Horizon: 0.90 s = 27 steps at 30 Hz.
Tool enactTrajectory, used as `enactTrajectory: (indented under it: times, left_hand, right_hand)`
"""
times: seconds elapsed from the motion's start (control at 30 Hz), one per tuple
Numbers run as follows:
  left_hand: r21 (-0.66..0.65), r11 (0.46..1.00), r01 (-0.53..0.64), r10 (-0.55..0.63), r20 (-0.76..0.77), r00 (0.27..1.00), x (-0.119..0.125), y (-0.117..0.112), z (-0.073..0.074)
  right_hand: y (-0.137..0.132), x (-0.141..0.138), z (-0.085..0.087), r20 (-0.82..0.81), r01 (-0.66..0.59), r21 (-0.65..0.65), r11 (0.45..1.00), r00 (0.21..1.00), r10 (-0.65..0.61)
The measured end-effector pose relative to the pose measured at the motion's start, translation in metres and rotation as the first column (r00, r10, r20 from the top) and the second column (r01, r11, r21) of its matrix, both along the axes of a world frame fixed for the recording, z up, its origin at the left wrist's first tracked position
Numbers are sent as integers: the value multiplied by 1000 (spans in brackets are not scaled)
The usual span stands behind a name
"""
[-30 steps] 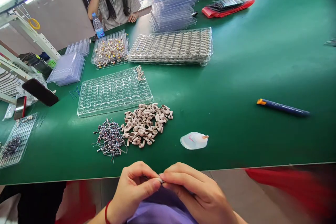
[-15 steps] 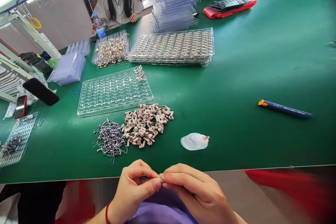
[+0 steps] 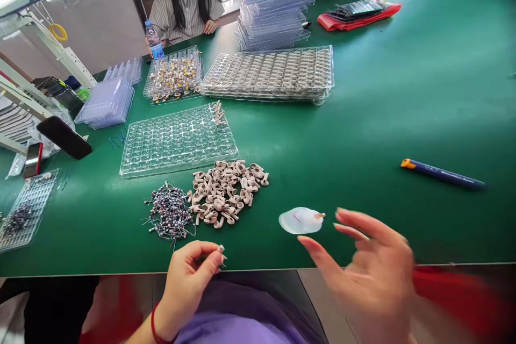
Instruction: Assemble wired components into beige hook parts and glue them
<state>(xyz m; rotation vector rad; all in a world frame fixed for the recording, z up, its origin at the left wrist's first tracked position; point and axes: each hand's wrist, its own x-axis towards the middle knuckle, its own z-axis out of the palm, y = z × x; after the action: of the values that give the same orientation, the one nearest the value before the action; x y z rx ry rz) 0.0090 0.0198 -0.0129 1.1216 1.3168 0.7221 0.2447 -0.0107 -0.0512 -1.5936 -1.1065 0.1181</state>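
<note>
Pinched between the thumb and forefinger of my left hand (image 3: 191,274) is a small beige earbud shell (image 3: 221,250), mostly covered by the fingers. My right hand (image 3: 368,269) is open, thumb and fingers apart, just beside a small translucent white squeeze bottle (image 3: 301,221) that lies on its side with its tip to the right. A pile of beige earbud shells (image 3: 226,191) lies on the green table, beyond my left hand. Touching that pile on its left is a heap of small dark wired parts (image 3: 169,212).
A clear tray (image 3: 177,142) behind the piles has a few shells in its far right corner. Filled trays (image 3: 270,72) and a tall stack of clear trays (image 3: 276,5) stand farther back. A blue pen-like tool (image 3: 443,173) lies right. A person (image 3: 185,11) sits opposite.
My right hand has left the shell and moved right towards the squeeze bottle, opening its fingers. My left hand keeps the shell and has shifted slightly left.
</note>
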Motion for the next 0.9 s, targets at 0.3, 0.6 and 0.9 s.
enactTrajectory:
  times: [0.3,0.6,0.9]
  left_hand:
    - [70,995,73,-53,-246,968,11,5,2]
    - [113,988,105,-60,-345,937,15,2,3]
    - [110,988,109,-61,-364,929,17,4,4]
  right_hand:
    - [-5,-6,-11,-26,-384,-209,899,922,387]
    - [-31,-17,-18,-19,-528,-166,833,846,533]
    - [-30,-13,-15,-13,-595,-165,786,799,602]
